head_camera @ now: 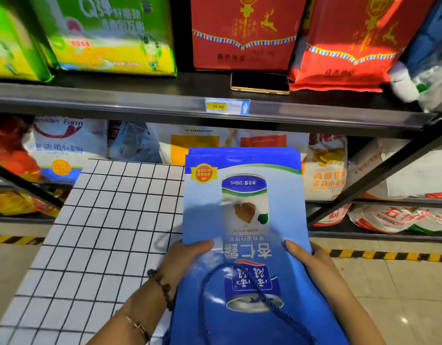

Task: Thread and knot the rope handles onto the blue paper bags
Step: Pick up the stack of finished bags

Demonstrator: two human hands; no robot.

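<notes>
Head view: the blue paper bags (244, 212) were held at 6 o'clock, with the edges gripped by the left hand (187, 255) at 7 and the right hand (307, 257) at 5, thumbs on top. A rope handle (239, 290) was seen on the top bag, so an unthreaded bag was probably needed next.

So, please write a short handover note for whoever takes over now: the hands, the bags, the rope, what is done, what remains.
Left hand: grips the left edge of the stacked blue paper bags, thumb on top.
Right hand: grips the right edge, thumb on top.
Stack: at the right edge of the white grid table.
Rope handle: looped on the top bag, ends out of view.
Done: probably this one rope; knots not visible.
Left: check those knots, then do the other bags.
</notes>
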